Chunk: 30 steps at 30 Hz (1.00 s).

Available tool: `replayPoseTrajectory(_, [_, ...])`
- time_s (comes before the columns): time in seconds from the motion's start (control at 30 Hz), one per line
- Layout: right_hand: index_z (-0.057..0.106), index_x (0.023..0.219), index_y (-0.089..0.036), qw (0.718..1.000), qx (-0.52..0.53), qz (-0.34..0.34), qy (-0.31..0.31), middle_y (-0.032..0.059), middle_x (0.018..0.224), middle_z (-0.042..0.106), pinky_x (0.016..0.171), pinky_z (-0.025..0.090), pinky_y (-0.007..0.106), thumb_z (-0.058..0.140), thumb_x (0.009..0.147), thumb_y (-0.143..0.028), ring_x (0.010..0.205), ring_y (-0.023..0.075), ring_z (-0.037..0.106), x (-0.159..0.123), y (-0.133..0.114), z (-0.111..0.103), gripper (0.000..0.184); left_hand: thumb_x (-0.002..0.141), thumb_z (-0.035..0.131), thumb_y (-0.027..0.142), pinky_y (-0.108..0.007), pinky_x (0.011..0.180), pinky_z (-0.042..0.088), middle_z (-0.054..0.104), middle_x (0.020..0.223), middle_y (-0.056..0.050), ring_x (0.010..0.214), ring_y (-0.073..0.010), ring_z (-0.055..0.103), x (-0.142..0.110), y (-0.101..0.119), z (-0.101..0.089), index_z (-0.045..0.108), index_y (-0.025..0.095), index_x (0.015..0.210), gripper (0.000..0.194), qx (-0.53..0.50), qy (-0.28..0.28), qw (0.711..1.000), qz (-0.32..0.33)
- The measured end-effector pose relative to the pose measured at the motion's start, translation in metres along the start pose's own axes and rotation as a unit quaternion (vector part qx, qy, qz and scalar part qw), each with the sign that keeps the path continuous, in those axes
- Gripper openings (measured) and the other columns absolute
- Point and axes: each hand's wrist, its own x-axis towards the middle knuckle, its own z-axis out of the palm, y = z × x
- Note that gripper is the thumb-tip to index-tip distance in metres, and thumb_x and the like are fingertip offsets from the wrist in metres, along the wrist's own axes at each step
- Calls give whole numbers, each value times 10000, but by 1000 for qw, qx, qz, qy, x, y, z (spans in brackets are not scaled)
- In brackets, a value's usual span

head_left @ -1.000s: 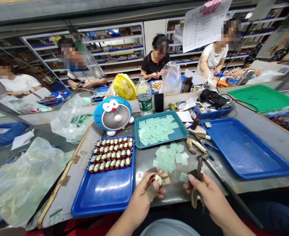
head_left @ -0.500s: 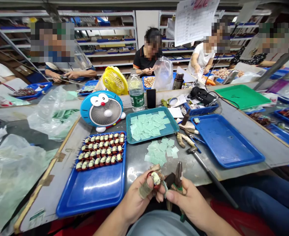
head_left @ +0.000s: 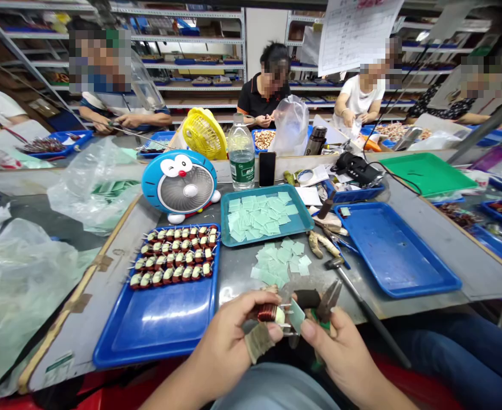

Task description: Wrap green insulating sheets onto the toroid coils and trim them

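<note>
My left hand [head_left: 244, 324], its thumb wrapped in tape, grips a copper-wound coil [head_left: 268, 312] with a pale top and bare wire leads pointing right. Between thumb and finger my right hand [head_left: 340, 341] pinches a thin pale green square [head_left: 297, 316], close against those leads. A pair of pliers [head_left: 330, 297] is also in my right hand, jaws pointing up. Beyond my hands lies a loose pile of green squares [head_left: 280, 263]. More squares fill a teal tray [head_left: 309, 219]. Rows of similar coils [head_left: 178, 259] stand in a blue tray [head_left: 165, 336] on the left.
A hammer [head_left: 362, 302] lies right of my hands, beside another blue tray [head_left: 404, 250]. Behind stand a blue cartoon fan [head_left: 180, 183], a water bottle [head_left: 242, 159] and a phone [head_left: 267, 169]. Several people work across the bench. A plastic bag [head_left: 24, 302] lies at left.
My left hand has turned the coil so its leads face right. My right hand has brought the green square up to the leads. The view has shifted slightly.
</note>
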Motion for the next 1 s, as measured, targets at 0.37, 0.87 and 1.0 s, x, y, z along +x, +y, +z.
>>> replayPoseTrajectory(0.37, [765, 1110, -253, 996, 25, -32, 78, 74, 1073, 789, 954, 567, 362, 840, 786, -393, 1000, 258, 740, -4, -7, 10, 360, 896, 722, 356, -269, 838, 557, 751, 1062, 4, 917, -164, 723, -3, 13, 1, 636, 283, 1183, 308, 125, 54, 989, 54])
replayPoseTrajectory(0.87, [762, 1101, -223, 999, -2, -9, 49, 101, 1092, 783, 948, 571, 383, 837, 770, -466, 1019, 283, 735, -3, -4, 10, 418, 875, 756, 334, -265, 843, 539, 747, 1062, -4, 941, -165, 713, -4, 15, 6, 686, 294, 1160, 296, 63, 78, 993, 60])
replayPoseTrajectory(1.0, [762, 1098, -223, 999, -14, 1, 52, 100, 1095, 781, 962, 568, 392, 834, 767, -487, 1017, 286, 736, -5, -5, 12, 429, 853, 779, 355, -250, 856, 535, 737, 1052, -7, 940, -156, 702, -7, 12, 16, 692, 273, 1104, 278, -43, 101, 994, -16])
